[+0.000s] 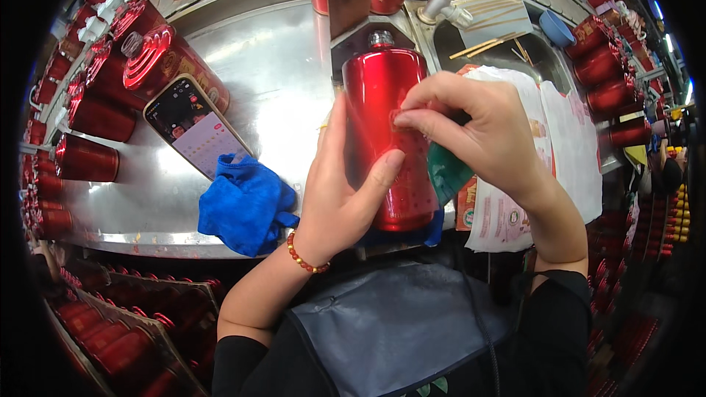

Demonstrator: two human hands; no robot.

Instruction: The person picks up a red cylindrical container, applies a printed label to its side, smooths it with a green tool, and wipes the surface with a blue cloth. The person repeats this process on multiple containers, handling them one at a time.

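A glossy red bottle (382,77) with a narrow clear neck lies in front of me, its neck pointing away. My left hand (334,198) holds it, fingers along its left side and thumb pressed on its upper face. Over the bottle's right side, my right hand (478,121) pinches the edge of a thin see-through film (398,120) between thumb and forefinger, at the bottle's surface. Below the right palm hangs a flat green piece (450,176), seemingly tucked in the other fingers; how it is held is hidden. Blue cloth shows under the bottle's near end.
A crumpled blue cloth (246,206) and a lit phone (190,126) lie left on the metal bench (272,66). Several red bottles (158,59) stand further left. White printed sheets (577,154) lie right, near a metal basin, a tap (445,0) and a blue bowl (557,28).
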